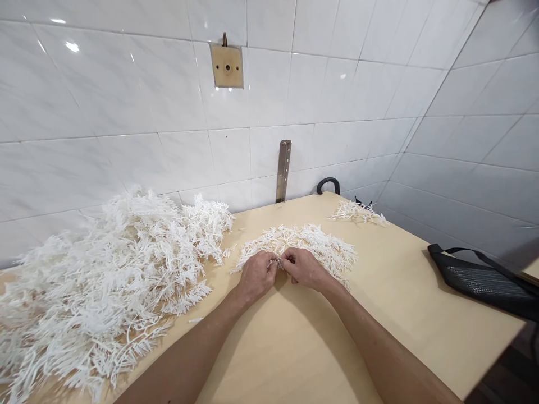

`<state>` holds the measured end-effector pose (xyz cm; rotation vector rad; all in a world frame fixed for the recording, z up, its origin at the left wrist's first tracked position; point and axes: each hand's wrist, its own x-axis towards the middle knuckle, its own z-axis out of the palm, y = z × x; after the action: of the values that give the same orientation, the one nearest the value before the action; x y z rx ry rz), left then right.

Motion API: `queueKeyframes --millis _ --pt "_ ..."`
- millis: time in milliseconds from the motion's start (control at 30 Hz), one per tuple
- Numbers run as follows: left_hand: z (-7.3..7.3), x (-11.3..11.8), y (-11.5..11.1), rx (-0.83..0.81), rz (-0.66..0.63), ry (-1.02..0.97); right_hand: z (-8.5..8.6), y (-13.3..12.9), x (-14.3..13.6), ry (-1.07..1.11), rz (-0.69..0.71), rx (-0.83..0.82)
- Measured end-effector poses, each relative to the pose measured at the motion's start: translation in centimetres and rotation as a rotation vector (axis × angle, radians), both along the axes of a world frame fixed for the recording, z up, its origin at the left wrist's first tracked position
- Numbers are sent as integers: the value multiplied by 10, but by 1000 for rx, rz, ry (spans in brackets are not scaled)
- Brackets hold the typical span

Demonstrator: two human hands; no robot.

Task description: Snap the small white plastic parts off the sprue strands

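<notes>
My left hand and my right hand meet near the middle of the tan table. Both are closed, thumbs and fingers pinching a small joint between them, where the stems of white artificial foliage come together. The foliage spreads in an arch on the table just beyond my hands, its fine plastic-looking fronds reaching left and right. My fingers partly hide the pinched spot, so its details are too small to make out. To the left lies a large heap of loose white foliage sprigs.
A few more white sprigs lie at the table's back right corner. Behind them rises a black curved handle. A black mesh bag rests at the right edge. A metal bracket stands against the tiled wall behind the table.
</notes>
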<state>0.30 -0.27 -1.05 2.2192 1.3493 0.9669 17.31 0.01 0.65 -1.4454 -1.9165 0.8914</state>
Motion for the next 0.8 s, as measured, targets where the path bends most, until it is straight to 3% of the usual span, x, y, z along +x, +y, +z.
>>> queueKeyframes --millis 367,667,800 --pt "1 -3 2 -64 -6 -52 -6 5 6 162 106 -109" --pt "2 -1 0 -108 48 171 -9 4 0 -64 58 -1" --pt "4 -2 0 -116 31 174 -9 4 -3 -58 2 14"
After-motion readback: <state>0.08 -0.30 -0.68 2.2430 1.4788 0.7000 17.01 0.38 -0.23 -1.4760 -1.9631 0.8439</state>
